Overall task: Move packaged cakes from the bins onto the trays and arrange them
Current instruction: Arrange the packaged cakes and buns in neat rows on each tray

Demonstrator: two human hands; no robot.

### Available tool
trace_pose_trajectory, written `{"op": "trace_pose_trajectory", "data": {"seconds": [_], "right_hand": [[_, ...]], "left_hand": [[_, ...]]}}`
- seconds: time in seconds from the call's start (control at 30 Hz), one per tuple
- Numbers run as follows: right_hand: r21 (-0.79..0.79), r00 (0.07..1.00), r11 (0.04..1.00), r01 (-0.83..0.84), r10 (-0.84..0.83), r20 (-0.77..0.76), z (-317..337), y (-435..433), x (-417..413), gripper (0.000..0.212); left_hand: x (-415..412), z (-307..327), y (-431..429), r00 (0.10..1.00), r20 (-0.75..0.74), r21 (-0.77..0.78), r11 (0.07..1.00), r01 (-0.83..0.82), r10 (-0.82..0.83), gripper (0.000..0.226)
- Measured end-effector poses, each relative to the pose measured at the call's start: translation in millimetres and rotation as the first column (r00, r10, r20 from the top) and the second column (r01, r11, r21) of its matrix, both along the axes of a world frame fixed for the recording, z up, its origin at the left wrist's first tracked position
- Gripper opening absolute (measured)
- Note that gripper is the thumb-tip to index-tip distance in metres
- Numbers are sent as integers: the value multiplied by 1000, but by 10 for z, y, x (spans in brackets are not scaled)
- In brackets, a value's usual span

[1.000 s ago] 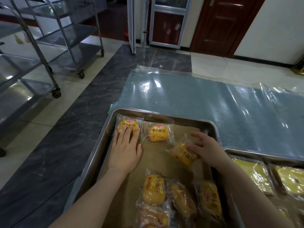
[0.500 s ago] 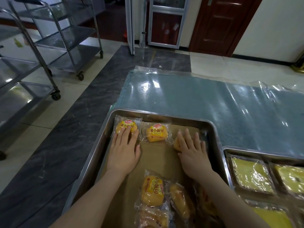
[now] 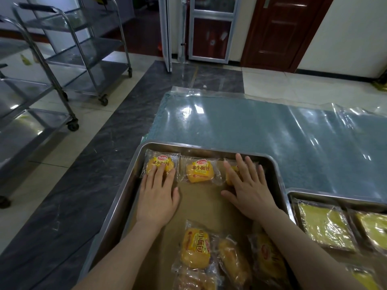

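A steel tray (image 3: 274,168) lined with brown paper holds a back row of three packaged yellow cakes. My left hand (image 3: 157,197) lies flat with its fingertips on the far-left cake (image 3: 160,162). The middle cake (image 3: 200,171) lies free. My right hand (image 3: 249,189) presses flat on the third cake (image 3: 231,174), which it mostly hides. Several more wrapped cakes (image 3: 195,248) lie in a loose heap at the tray's near end, between my forearms.
A second steel tray (image 3: 293,192) at the right holds flat yellow packaged cakes (image 3: 325,225). The table beyond is covered with blue cloth under clear plastic (image 3: 272,130). Steel trolleys (image 3: 62,70) stand on the floor to the left.
My right hand carried a cake from the tray's middle to the back row and laid it flat beside the second cake. My left hand stayed on the first cake.
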State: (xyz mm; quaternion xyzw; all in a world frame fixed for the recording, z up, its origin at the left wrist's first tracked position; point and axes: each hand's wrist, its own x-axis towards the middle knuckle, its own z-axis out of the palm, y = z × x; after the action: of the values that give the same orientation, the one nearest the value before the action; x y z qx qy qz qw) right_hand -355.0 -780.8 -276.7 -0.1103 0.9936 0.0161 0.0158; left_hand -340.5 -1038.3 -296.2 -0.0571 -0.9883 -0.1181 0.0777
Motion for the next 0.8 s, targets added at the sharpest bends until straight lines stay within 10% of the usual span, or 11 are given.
{"op": "trace_pose_trajectory", "data": {"seconds": [0.33, 0.53, 0.8], "right_hand": [[-81, 954, 959, -271, 279, 111, 86, -716, -171, 61], [14, 973, 980, -197, 193, 125, 57, -792, -141, 65], [-272, 978, 952, -141, 176, 108, 397, -660, 283, 60]], "left_hand": [[-33, -53, -10, 999, 30, -50, 999, 23, -21, 55], [-18, -48, -9, 1000, 8, -2, 1000, 22, -22, 54], [61, 88, -81, 994, -28, 194, 975, 109, -106, 53]]}}
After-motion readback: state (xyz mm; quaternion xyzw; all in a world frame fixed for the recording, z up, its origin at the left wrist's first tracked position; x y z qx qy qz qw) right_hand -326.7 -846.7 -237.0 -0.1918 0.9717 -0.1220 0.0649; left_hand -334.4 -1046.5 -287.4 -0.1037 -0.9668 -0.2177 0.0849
